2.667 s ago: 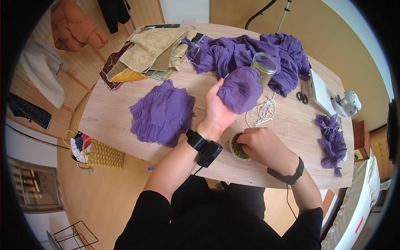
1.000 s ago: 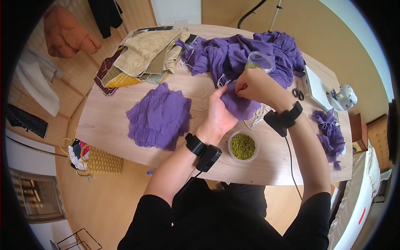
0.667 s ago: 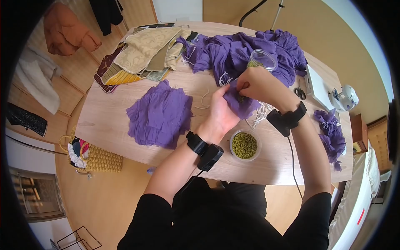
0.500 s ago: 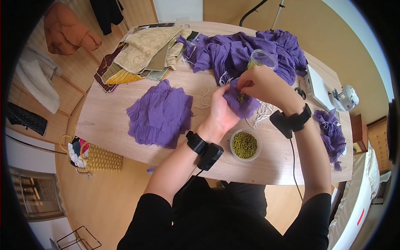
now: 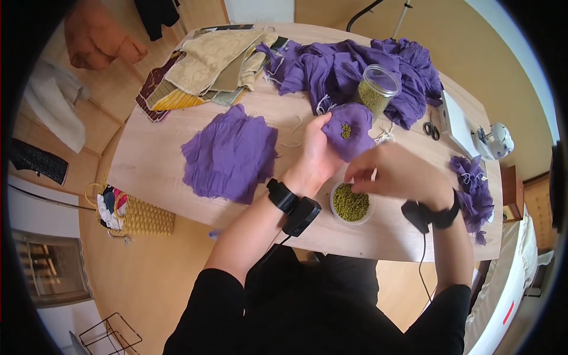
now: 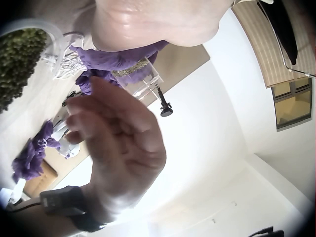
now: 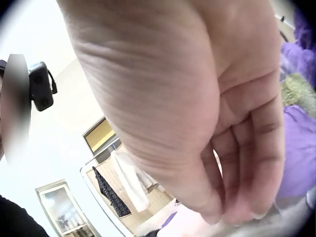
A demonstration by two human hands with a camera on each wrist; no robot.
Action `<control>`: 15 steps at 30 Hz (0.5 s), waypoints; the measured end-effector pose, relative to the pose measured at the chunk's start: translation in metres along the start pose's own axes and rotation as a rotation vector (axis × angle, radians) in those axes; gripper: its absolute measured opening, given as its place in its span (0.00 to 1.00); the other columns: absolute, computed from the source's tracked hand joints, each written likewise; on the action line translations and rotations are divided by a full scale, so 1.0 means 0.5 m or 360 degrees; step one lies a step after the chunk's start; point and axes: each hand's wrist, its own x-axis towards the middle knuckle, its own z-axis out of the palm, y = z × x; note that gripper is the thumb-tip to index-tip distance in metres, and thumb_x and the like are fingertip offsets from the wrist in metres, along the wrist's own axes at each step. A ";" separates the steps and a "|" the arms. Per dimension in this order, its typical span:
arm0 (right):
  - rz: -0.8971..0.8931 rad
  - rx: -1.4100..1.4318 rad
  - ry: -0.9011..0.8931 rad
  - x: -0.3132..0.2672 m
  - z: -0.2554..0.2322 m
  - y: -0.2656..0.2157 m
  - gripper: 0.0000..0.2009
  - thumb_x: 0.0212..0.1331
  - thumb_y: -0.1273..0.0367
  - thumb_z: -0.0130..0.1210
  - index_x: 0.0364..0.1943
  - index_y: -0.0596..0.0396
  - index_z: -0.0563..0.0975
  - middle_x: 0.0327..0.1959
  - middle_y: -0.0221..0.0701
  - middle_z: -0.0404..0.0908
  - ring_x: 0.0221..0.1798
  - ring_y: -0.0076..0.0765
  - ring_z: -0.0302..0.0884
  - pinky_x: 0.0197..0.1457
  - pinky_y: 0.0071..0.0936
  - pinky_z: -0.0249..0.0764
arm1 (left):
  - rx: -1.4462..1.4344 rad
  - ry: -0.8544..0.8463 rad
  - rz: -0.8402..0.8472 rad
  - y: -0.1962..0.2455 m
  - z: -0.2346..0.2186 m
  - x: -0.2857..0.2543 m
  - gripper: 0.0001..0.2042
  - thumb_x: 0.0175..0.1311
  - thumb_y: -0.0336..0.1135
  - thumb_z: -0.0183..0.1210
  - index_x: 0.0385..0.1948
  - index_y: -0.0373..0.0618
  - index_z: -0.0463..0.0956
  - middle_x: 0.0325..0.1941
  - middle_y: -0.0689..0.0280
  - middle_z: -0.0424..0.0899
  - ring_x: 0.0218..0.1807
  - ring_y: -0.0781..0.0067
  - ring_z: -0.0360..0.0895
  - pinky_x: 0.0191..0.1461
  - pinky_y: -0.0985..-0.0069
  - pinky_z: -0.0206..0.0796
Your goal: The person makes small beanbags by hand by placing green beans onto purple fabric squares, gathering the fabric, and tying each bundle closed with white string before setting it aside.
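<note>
My left hand (image 5: 313, 157) holds a small purple cloth piece (image 5: 358, 144) from below, its thumb at the cloth's edge. A little heap of green beans (image 5: 346, 131) lies in the middle of this cloth. Over the right side of a round tub of green beans (image 5: 350, 202), my right hand (image 5: 402, 174) hovers with loosely bent fingers; nothing shows in them. In the left wrist view the right hand (image 6: 126, 143) has its fingers bent towards the thumb. The right wrist view shows the right hand (image 7: 197, 98) close up, thumb near the fingertips.
A purple cloth stack (image 5: 228, 154) lies left. Behind are patterned fabrics (image 5: 207, 65), a large purple cloth (image 5: 331, 65) and a clear jar of beans (image 5: 374, 97). Scissors (image 5: 431, 131), a white sewing machine (image 5: 496, 141) and tied purple bundles (image 5: 473, 198) are to the right.
My right hand has moved from above the held cloth down to the tub, uncovering the beans on the cloth. The left hand still holds the cloth, now tilted more towards the view.
</note>
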 end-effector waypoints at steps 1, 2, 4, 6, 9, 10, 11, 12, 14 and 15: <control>0.0028 -0.0008 -0.0051 -0.010 0.016 -0.012 0.10 0.58 0.74 0.66 0.43 0.59 0.87 0.35 0.40 0.89 0.36 0.41 0.89 0.42 0.34 0.82 | -0.0009 0.0014 0.0005 -0.001 -0.002 0.001 0.26 0.81 0.45 0.33 0.61 0.38 0.76 0.61 0.52 0.83 0.63 0.53 0.79 0.71 0.48 0.71; -0.0001 -0.0133 -0.0026 -0.017 0.035 -0.016 0.11 0.57 0.74 0.66 0.44 0.58 0.87 0.36 0.40 0.88 0.37 0.43 0.88 0.43 0.35 0.82 | -0.0017 -0.0009 0.0013 -0.003 -0.003 0.004 0.26 0.81 0.45 0.33 0.61 0.38 0.76 0.61 0.51 0.83 0.62 0.53 0.80 0.70 0.47 0.71; -0.0104 -0.0253 0.0069 -0.030 0.069 -0.011 0.11 0.55 0.73 0.65 0.44 0.57 0.86 0.37 0.40 0.86 0.40 0.51 0.85 0.45 0.41 0.81 | -0.0074 0.0016 -0.0002 -0.006 -0.004 0.010 0.28 0.82 0.46 0.31 0.62 0.37 0.77 0.60 0.51 0.84 0.60 0.51 0.82 0.68 0.44 0.73; -0.0083 -0.0303 0.0057 -0.032 0.090 -0.011 0.11 0.54 0.73 0.66 0.43 0.57 0.86 0.37 0.40 0.85 0.40 0.52 0.85 0.45 0.42 0.81 | -0.0055 -0.0051 -0.0006 -0.004 -0.006 0.010 0.28 0.81 0.46 0.31 0.62 0.37 0.77 0.61 0.51 0.84 0.60 0.51 0.82 0.68 0.44 0.73; -0.0116 -0.0339 0.0090 -0.034 0.112 -0.003 0.10 0.53 0.73 0.65 0.41 0.57 0.85 0.35 0.41 0.83 0.39 0.53 0.84 0.44 0.45 0.80 | -0.0018 -0.0090 -0.0005 -0.004 0.001 0.003 0.28 0.81 0.46 0.31 0.61 0.37 0.77 0.61 0.51 0.84 0.60 0.52 0.82 0.68 0.45 0.73; -0.0117 -0.0358 0.0076 -0.035 0.111 -0.005 0.07 0.53 0.74 0.64 0.36 0.57 0.83 0.34 0.40 0.83 0.39 0.53 0.84 0.45 0.46 0.81 | -0.0003 -0.0054 -0.0004 -0.003 0.005 0.001 0.28 0.81 0.45 0.31 0.61 0.37 0.77 0.61 0.52 0.84 0.60 0.53 0.82 0.69 0.45 0.73; -0.0117 -0.0376 0.0062 -0.035 0.111 -0.006 0.04 0.53 0.74 0.63 0.32 0.58 0.82 0.34 0.40 0.82 0.40 0.53 0.85 0.45 0.47 0.81 | -0.0003 -0.0054 -0.0006 -0.002 0.008 0.000 0.28 0.81 0.45 0.31 0.61 0.37 0.77 0.61 0.52 0.84 0.60 0.53 0.82 0.69 0.45 0.73; -0.0115 -0.0377 0.0064 -0.035 0.112 -0.002 0.04 0.53 0.74 0.63 0.32 0.58 0.82 0.34 0.40 0.82 0.40 0.53 0.85 0.45 0.47 0.81 | -0.0014 -0.0049 -0.0014 -0.002 0.008 0.000 0.28 0.81 0.45 0.31 0.60 0.37 0.78 0.60 0.52 0.84 0.60 0.53 0.82 0.69 0.46 0.73; -0.0126 -0.0278 0.0094 -0.034 0.115 0.013 0.03 0.53 0.75 0.63 0.30 0.60 0.83 0.32 0.41 0.83 0.38 0.55 0.84 0.44 0.46 0.81 | -0.0024 -0.0046 -0.0021 -0.001 0.008 0.000 0.27 0.81 0.45 0.32 0.60 0.37 0.78 0.60 0.52 0.84 0.60 0.54 0.82 0.69 0.47 0.73; -0.0126 -0.0281 0.0095 -0.033 0.112 0.015 0.03 0.53 0.75 0.63 0.30 0.60 0.83 0.32 0.41 0.83 0.38 0.55 0.84 0.44 0.46 0.81 | -0.0009 -0.0049 -0.0020 -0.001 0.003 0.002 0.27 0.81 0.45 0.32 0.60 0.37 0.78 0.60 0.52 0.85 0.60 0.54 0.82 0.69 0.48 0.73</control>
